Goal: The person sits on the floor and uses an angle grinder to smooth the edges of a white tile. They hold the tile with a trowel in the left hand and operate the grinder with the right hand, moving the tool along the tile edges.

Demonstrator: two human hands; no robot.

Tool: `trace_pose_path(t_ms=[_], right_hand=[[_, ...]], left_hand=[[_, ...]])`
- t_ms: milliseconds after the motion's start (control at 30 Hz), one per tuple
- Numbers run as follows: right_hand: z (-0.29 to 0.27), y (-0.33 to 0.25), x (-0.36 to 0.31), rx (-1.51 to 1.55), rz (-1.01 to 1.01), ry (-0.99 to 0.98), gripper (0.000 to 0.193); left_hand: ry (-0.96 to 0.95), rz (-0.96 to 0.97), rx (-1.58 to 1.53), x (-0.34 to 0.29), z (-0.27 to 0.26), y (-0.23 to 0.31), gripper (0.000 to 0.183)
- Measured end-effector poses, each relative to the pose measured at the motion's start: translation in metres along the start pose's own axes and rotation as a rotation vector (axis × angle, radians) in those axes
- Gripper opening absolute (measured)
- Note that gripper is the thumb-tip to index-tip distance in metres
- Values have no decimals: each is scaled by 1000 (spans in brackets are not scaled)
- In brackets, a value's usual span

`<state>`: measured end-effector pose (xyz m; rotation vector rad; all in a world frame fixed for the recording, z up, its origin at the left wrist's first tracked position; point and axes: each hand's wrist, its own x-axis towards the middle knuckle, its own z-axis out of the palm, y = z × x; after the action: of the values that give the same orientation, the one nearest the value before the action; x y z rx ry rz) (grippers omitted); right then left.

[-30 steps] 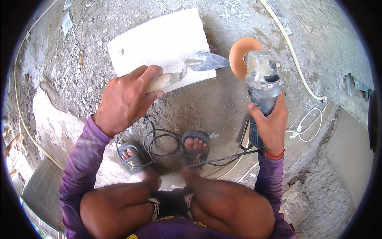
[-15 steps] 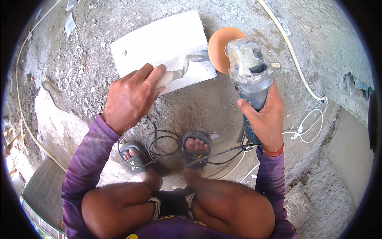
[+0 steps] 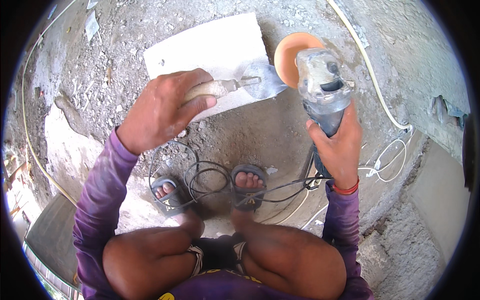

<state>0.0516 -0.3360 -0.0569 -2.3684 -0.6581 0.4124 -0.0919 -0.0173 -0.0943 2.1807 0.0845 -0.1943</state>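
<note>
My left hand [image 3: 162, 107] is closed round the pale handle of a trowel [image 3: 263, 81]. Its grey metal blade lies flat to view and points right, over the corner of a white block [image 3: 210, 45] on the ground. In my right hand [image 3: 340, 145] is an angle grinder [image 3: 322, 85], gripped by its dark body with its dusty metal head pointing away from me. The orange-brown disc [image 3: 290, 57] on the grinder stands at the tip of the trowel blade; whether they touch I cannot tell. The left fingertips are partly hidden behind the handle.
A black cable [image 3: 210, 177] loops over my sandals [image 3: 248, 187]. A pale hose [image 3: 367, 60] runs along the right, beside a thin white cord [image 3: 400, 155]. Gravel [image 3: 117, 65] covers the ground at the left. A concrete wall [image 3: 440, 185] rises at the right.
The trowel has turned, so its blade now shows broad instead of edge-on. Both hands have changed position; the grinder has shifted slightly right, its disc still near the blade.
</note>
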Motion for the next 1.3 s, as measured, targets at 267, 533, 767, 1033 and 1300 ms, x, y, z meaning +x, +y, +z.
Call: trace_pose_path(t_ms=[267, 533, 767, 1033, 1300], right_hand=[[19, 9, 18, -173, -81, -87, 64], [32, 3, 32, -173, -155, -108, 57], [36, 2, 41, -171, -185, -135, 57], [39, 5, 42, -222, -198, -149, 65], [40, 11, 44, -131, -145, -131, 64]], left_hand=[[-69, 78, 120, 20, -6, -27, 48], [22, 193, 286, 16, -5, -20, 41], [-3, 164, 277, 20, -7, -13, 41], [-50, 133, 283, 21, -11, -11, 41], [-20, 145, 284, 17, -8, -17, 44]])
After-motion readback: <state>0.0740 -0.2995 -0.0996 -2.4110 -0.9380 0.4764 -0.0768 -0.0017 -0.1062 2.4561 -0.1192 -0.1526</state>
